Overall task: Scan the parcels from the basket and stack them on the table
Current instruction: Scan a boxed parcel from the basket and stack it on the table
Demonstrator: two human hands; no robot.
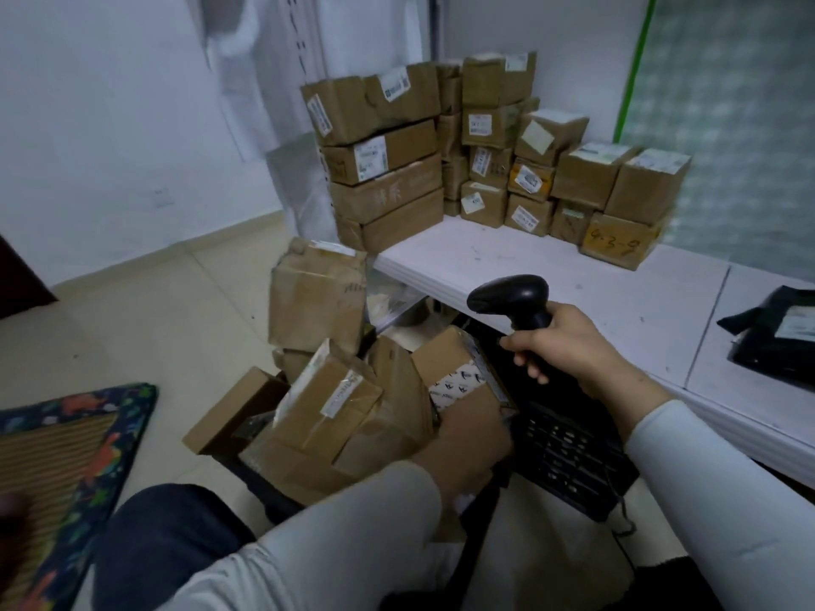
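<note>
Beside the white table (529, 266), the black basket (569, 456) holds a stiff, probably light taped carton (458, 381) under the blurred left hand (467, 438), grip unclear, best clasped by opposite faces, while above the basket the right hand (569, 341) grips the barcode scanner (511, 297).

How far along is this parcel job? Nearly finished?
Partway. Done: many boxes already stand stacked on the table. In hand: the right hand grips the scanner while the left hand reaches to a taped box in the basket, its grip blurred. Left: a heap of parcels in the basket.
</note>
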